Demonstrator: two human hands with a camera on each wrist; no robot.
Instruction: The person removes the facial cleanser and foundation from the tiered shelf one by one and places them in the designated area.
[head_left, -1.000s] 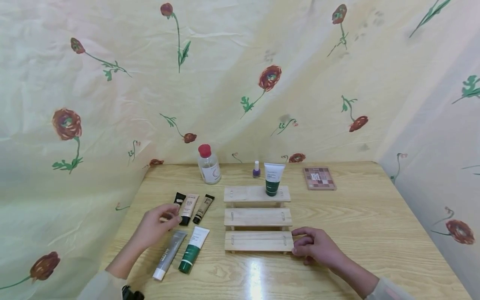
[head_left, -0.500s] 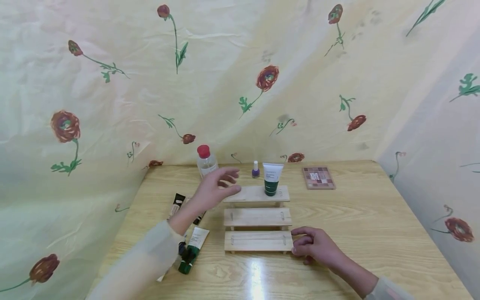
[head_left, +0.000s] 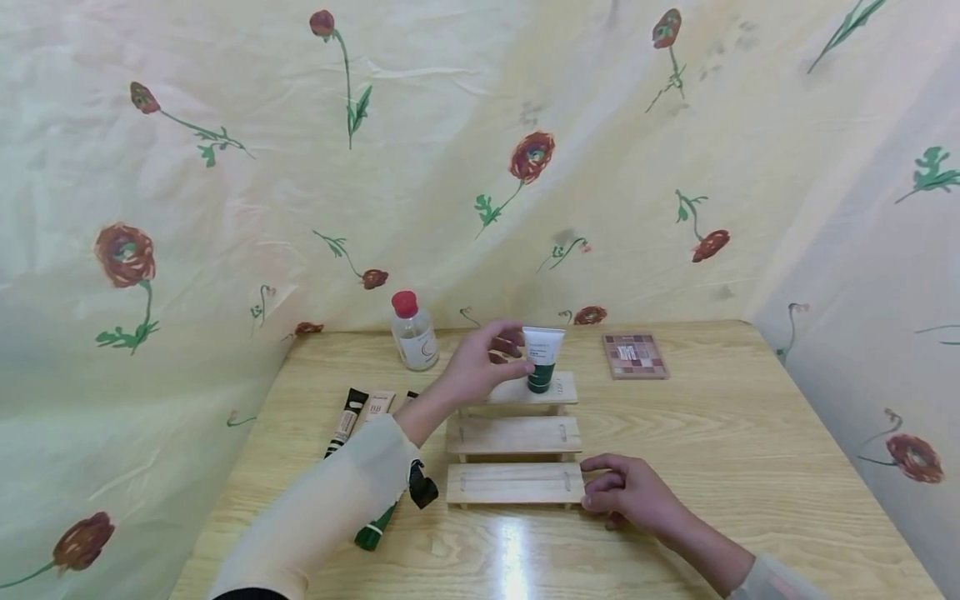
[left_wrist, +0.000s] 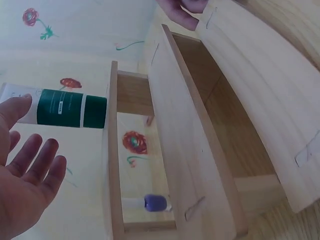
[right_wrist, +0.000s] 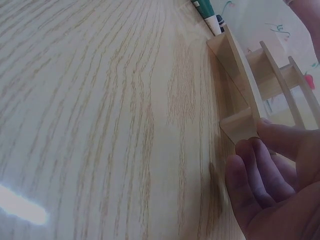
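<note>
A squeeze tube [head_left: 542,358], white above and dark green below, stands on its cap on the top tier of a three-step wooden rack [head_left: 514,483]. Beside that tube is my left hand [head_left: 483,362], its thumb overlapping the front of the tube. In the left wrist view the thumb lies across the tube's white part [left_wrist: 30,107], while the other fingers [left_wrist: 37,160] spread loosely below, not wrapped round it. My right hand [head_left: 630,496] grips the right end of the lowest tier, its fingers [right_wrist: 250,170] bent at the board's corner.
A clear bottle with a red cap [head_left: 416,342] stands back left. Several tubes [head_left: 347,417] lie on the left, partly under my left sleeve. A palette [head_left: 635,357] lies back right. Behind the rack is a purple nail polish bottle [left_wrist: 155,202].
My left hand has moved from the tubes on the left, past the red-capped bottle, to the green and white tube on the top tier. My right hand has stayed at the rack.
</note>
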